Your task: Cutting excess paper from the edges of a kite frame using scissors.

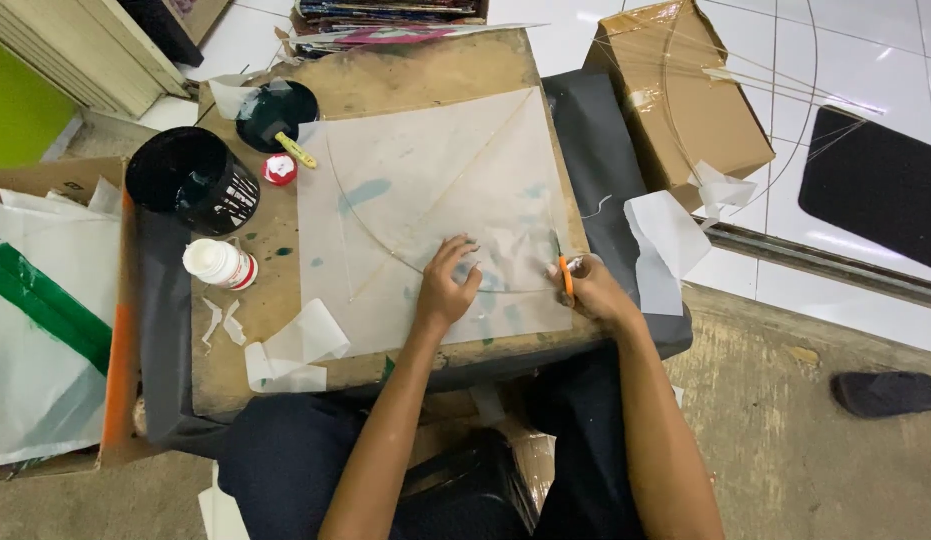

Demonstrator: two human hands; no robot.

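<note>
A thin translucent white paper sheet (425, 190) lies flat on a worn wooden board (405, 75), with a straight stick and a curved bowed stick laid across it like a kite frame. My left hand (447, 285) presses down on the sheet near its lower middle, fingers spread. My right hand (588, 290) holds orange-handled scissors (565, 278) at the sheet's right edge, blades pointing up along the paper.
A black mesh cup (190, 180), a white glue bottle (218, 264), a red cap (279, 170) and a dark glue dish with a brush (275, 115) sit at the board's left. Paper scraps (290, 355) lie near the front. A cardboard box (685, 90) stands at right.
</note>
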